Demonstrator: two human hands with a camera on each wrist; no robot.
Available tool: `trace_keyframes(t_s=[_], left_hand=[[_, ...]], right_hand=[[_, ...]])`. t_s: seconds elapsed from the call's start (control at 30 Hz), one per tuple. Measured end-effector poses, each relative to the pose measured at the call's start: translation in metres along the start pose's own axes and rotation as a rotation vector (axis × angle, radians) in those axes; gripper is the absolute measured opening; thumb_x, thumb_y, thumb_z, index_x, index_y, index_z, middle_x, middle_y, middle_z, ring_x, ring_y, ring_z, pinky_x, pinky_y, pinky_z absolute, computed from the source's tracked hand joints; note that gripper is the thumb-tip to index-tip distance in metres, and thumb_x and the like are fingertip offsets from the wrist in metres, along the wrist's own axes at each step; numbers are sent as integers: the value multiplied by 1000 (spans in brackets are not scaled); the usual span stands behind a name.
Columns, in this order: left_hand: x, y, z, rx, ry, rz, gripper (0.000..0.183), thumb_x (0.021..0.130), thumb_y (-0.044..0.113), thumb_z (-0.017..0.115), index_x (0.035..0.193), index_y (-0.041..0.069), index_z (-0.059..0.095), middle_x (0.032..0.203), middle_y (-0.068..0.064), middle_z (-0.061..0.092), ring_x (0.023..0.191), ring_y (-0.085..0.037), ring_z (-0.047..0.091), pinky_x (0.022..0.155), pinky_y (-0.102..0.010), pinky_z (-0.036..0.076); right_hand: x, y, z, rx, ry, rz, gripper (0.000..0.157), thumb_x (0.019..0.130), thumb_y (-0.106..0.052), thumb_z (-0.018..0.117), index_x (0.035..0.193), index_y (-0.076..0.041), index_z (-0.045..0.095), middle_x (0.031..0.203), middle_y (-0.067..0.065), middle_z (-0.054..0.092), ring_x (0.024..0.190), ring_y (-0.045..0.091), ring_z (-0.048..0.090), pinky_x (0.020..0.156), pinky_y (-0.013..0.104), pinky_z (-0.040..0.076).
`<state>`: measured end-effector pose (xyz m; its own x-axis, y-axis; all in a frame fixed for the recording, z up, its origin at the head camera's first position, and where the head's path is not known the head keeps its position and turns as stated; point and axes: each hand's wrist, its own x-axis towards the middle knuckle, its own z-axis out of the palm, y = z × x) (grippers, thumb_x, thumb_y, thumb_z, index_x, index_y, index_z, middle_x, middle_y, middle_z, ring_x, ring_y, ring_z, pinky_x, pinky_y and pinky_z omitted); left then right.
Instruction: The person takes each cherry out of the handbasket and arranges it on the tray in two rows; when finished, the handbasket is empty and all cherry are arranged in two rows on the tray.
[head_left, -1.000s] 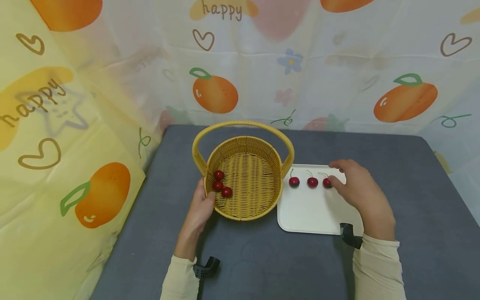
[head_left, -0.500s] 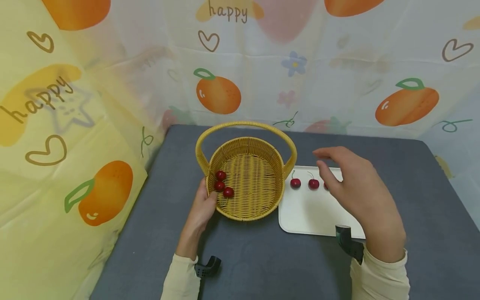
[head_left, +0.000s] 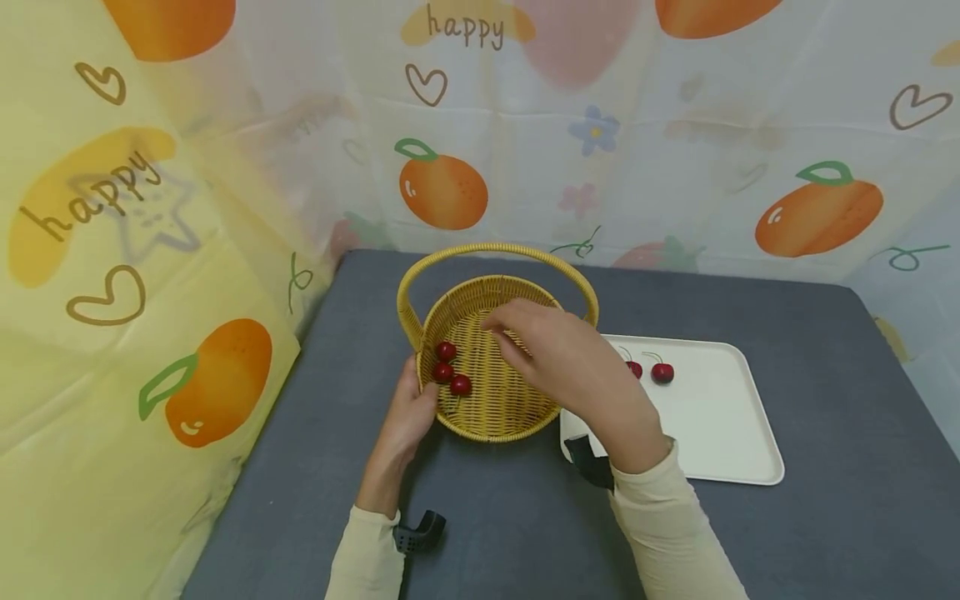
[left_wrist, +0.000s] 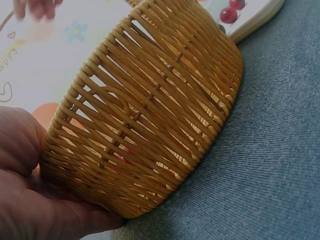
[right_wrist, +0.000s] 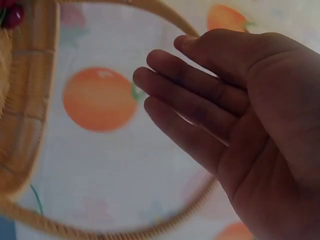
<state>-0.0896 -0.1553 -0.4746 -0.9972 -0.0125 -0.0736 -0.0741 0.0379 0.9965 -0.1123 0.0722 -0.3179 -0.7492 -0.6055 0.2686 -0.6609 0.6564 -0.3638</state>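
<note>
My left hand (head_left: 405, 421) grips the near-left side of a yellow woven basket (head_left: 491, 437), its thumb at the rim. Three dark red cherries (head_left: 461, 385) lie inside, close to the gripped side. Above the basket hovers my right hand (head_left: 573, 362). In the right wrist view, that hand's fingers (right_wrist: 185, 97) look fairly straight, and no object shows between them. Two stemmed cherries (head_left: 662, 372) show on the white tray (head_left: 727, 425); my right forearm and hand cover the tray's left part. The left wrist view shows the basket's outer weave (left_wrist: 150, 100).
The basket's tall handle (head_left: 498, 248) arches behind its bowl. The tray stands just right of the basket on the dark grey table (head_left: 495, 517). A printed cloth (head_left: 525, 167) hangs behind the table and along its left side.
My right hand has lifted from the tray's cherries and swung left over the basket. The left hand keeps its grip on the basket. The view has shifted slightly.
</note>
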Motion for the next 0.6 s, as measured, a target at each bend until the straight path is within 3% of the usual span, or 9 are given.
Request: trace_keyframes(t_s=[0.27, 0.6], left_hand=[[1, 1, -1, -11, 5, 6, 61, 104, -8, 37, 163, -2, 23, 163, -24, 34, 151, -38, 35, 122, -56, 31], [-1, 1, -3, -14, -2, -7, 63, 102, -10, 34, 163, -1, 24, 163, -21, 36, 149, -36, 36, 121, -55, 31]], right_hand=[[45, 3, 39, 3, -217, -34, 24, 103, -12, 68, 126, -10, 73, 119, 1, 73, 111, 18, 69, 98, 34, 56], [74, 4, 75, -64, -467, -67, 23, 97, -3, 72, 110, -20, 79, 108, -3, 76, 94, 14, 68, 86, 34, 56]])
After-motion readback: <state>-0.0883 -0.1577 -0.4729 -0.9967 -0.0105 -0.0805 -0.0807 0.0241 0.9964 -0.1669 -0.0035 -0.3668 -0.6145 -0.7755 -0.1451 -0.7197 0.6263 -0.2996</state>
